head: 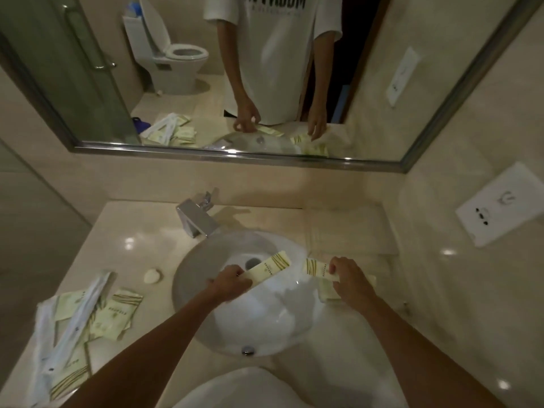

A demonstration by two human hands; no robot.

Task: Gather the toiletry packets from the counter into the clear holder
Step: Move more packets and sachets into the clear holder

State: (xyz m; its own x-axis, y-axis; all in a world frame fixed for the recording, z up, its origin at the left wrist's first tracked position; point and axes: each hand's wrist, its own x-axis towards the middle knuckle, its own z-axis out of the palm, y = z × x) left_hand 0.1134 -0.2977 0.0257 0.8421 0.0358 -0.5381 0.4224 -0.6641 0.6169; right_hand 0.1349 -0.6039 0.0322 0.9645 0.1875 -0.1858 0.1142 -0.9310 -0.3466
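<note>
Early going, by the look of it. The left hand (228, 282) pinches one long cream packet (269, 269) by its near end, fingers closed on it, the far end angled out over the sink bowl (206, 328) toward the drain. The right hand (348, 279) grips a second packet (319, 268), thumb and fingers closed on its right end, with more pale packets (326, 291) lying just under and beside those fingers on the counter (141, 231). I cannot make out the clear holder with any certainty; a faint boxy, see-through shape beyond the right fingers may be it, but it is too dim to say. Well to the left of the left hand, a scattered heap of packets (117, 313) and long white sachets (73, 325) lies untouched, with a small soap (153, 276) between that heap and the bowl. Judgement: two packets in hand, nothing visibly stowed, most of the gathering left to do.
</note>
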